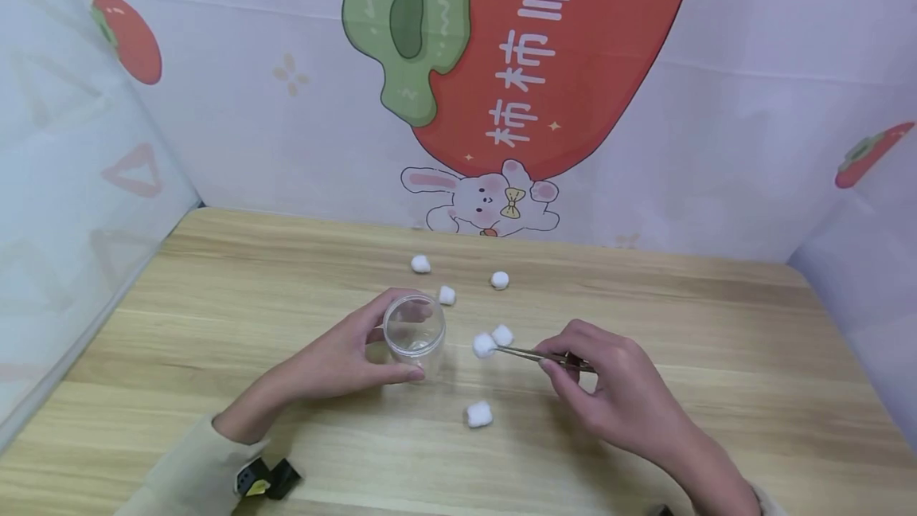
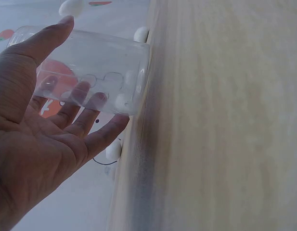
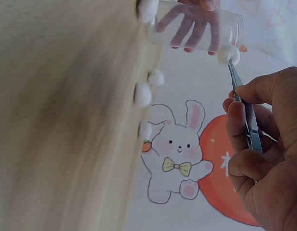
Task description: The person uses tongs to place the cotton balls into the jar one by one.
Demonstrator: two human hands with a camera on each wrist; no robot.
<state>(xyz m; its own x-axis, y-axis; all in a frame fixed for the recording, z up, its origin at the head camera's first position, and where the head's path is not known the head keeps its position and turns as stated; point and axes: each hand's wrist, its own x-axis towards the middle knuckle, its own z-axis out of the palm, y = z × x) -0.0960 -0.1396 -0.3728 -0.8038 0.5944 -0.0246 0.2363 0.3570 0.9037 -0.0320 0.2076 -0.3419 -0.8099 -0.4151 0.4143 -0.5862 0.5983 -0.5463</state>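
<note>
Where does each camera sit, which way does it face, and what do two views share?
Head: on the head, facing forward and down at the table; left hand and right hand show.
Left wrist: on that wrist, facing the jar; only the left hand shows.
Right wrist: on that wrist, facing the tweezers and gripped white ball; both hands show.
Both wrist views share the jar.

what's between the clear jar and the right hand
In the head view, the tweezers with a white ball at their tips, and a second white ball showing beside it, lie between the clear jar and the right hand.
</note>
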